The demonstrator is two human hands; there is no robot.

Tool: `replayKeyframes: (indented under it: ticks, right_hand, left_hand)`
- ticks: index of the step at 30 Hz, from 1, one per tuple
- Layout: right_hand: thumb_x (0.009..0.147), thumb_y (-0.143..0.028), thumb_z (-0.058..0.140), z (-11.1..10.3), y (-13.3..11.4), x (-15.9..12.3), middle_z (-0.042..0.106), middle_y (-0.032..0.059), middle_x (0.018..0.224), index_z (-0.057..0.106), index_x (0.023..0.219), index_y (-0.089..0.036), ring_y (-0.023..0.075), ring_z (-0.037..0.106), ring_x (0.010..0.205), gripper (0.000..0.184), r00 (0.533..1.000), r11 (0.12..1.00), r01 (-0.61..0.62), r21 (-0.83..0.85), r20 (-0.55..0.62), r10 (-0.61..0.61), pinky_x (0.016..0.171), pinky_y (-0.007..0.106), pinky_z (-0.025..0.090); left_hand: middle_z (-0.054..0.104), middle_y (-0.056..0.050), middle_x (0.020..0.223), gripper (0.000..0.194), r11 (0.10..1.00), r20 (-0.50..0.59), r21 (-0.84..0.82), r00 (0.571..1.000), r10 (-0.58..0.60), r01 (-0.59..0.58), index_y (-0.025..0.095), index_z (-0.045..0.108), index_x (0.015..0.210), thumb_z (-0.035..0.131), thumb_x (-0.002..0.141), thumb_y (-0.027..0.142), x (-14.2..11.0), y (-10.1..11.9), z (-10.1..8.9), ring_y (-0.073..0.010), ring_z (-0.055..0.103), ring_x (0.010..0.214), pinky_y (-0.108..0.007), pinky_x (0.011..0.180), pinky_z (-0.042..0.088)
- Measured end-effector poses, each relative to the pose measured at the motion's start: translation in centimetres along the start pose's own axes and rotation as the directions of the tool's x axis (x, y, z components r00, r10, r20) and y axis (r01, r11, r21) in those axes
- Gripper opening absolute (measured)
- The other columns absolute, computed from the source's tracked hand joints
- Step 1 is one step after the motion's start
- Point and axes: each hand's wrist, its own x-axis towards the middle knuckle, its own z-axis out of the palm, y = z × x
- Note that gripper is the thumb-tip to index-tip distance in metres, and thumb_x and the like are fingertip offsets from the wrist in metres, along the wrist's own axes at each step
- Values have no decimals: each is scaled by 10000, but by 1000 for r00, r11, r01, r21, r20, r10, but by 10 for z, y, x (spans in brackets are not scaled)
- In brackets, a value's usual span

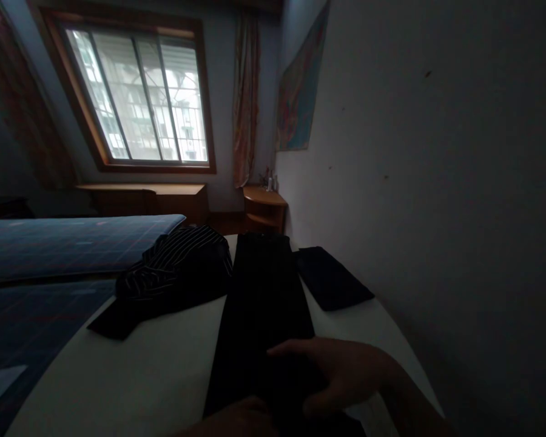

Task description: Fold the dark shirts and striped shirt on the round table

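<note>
Long black trousers [266, 297] lie lengthwise over the white tabletop [177, 358], the waistband end away from me. Over their near right part is my right hand [346, 370], fingers stretched out and thumb apart, touching or just above the cloth. My left hand [246, 417] is low at the bottom edge, by the near left side of the trousers; its fingers are too dark and cut off to make out. A folded dark navy garment [332, 276] lies to the right of the trousers. On the left is a loose heap of black clothing with white stripes [177, 261].
A bed with a blue plaid cover [73, 243] stands close on the left. The bare white wall [418, 200] runs along the right side. Farther off are a wooden desk [177, 189] under the window and a corner shelf [266, 195] with small items on it.
</note>
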Motion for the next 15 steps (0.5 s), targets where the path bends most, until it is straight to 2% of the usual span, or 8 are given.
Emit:
replayKeyframes:
  ticks: [2, 4, 6, 9, 12, 13, 15]
  right_hand:
    - [786, -390, 744, 3, 1, 7, 684, 7, 953, 502, 1415, -288, 135, 621, 759, 682, 999, 996, 17, 90, 32, -20, 654, 209, 473]
    - [857, -400, 677, 9, 3, 17, 617, -42, 732, 500, 1406, -275, 82, 537, 562, 589, 997, 979, -13, 203, 74, -2, 527, 169, 406]
    - [930, -410, 575, 15, 6, 25, 604, -46, 695, 429, 1449, -264, 68, 517, 498, 559, 992, 937, -50, 345, 123, 8, 496, 161, 387]
    - [994, -411, 436, 19, 11, 30, 676, 11, 828, 320, 1496, -250, 74, 569, 518, 540, 992, 885, -74, 461, 121, 20, 504, 171, 406]
    - [983, -379, 456, 15, 20, 31, 702, 34, 901, 412, 1433, -240, 95, 601, 572, 473, 998, 949, -49, 312, -30, 61, 532, 198, 429]
    - [969, -360, 482, 13, 24, 32, 703, 32, 900, 472, 1388, -233, 107, 613, 613, 437, 990, 978, -39, 204, -122, 65, 565, 212, 441]
    - [931, -323, 543, 10, 33, 34, 702, 28, 887, 583, 1276, -220, 134, 631, 716, 362, 947, 998, -53, -36, -319, 39, 651, 239, 451]
  left_hand:
    - [710, 38, 850, 59, 996, -80, 87, 996, 37, -30, 233, 615, 988, 584, 966, 278, -3, 6, -11, -107, 616, 761, -233, 792, 457]
    - [713, 25, 896, 95, 990, -188, 137, 980, 60, -35, 229, 592, 1046, 563, 984, 296, -5, 15, -29, -116, 624, 791, -237, 762, 457]
    - [705, 8, 958, 136, 990, -272, 144, 961, 44, -5, 233, 565, 1121, 529, 1005, 293, -5, 25, -48, -126, 631, 840, -251, 770, 459]
    - [685, -30, 1084, 246, 979, -369, 204, 927, 68, 10, 239, 512, 1268, 487, 1024, 252, -2, 38, -68, -143, 620, 949, -263, 825, 464]
    - [627, -24, 1288, 331, 958, -337, 284, 931, 142, -44, 286, 484, 1347, 510, 1019, 247, 5, 40, -69, -162, 559, 1136, -291, 966, 429]
    - [625, -2, 1301, 317, 953, -308, 298, 939, 154, -59, 300, 505, 1328, 521, 1015, 256, 7, 38, -66, -160, 543, 1161, -307, 1017, 399]
    - [675, 41, 1195, 256, 948, -249, 310, 955, 161, -79, 310, 558, 1263, 535, 1011, 271, 9, 34, -59, -144, 551, 1129, -336, 1084, 340]
